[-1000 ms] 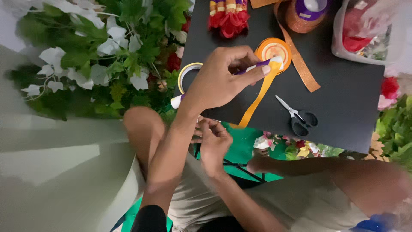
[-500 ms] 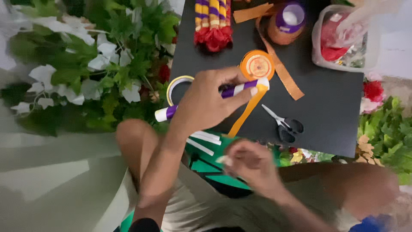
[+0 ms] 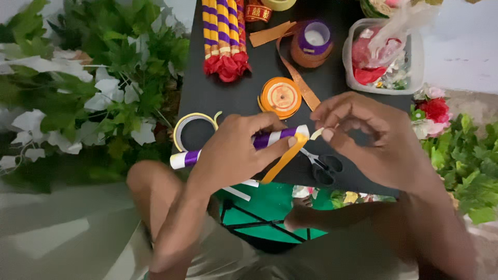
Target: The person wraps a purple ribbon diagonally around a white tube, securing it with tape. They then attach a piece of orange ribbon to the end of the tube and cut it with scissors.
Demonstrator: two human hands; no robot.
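Head view, striped stick (image 3: 270, 139) lying left-right, slightly tilted

Two hands are showing: the left hand (image 3: 233, 150) and the right hand (image 3: 373, 140). One purple and white striped stick (image 3: 244, 145) is sitting in the left fingers. One pair of scissors (image 3: 324, 167) is lying under the right fingers. One orange ribbon roll (image 3: 280, 97) is lying just above the fingers. One purple-topped roll (image 3: 312, 42) is sitting farther up. One yellow ring (image 3: 191, 127) is lying left of the fingers. One clear box (image 3: 384, 57) is sitting above the right fingers. One bundle of yellow and purple sticks (image 3: 224, 36) is lying far above the left fingers.
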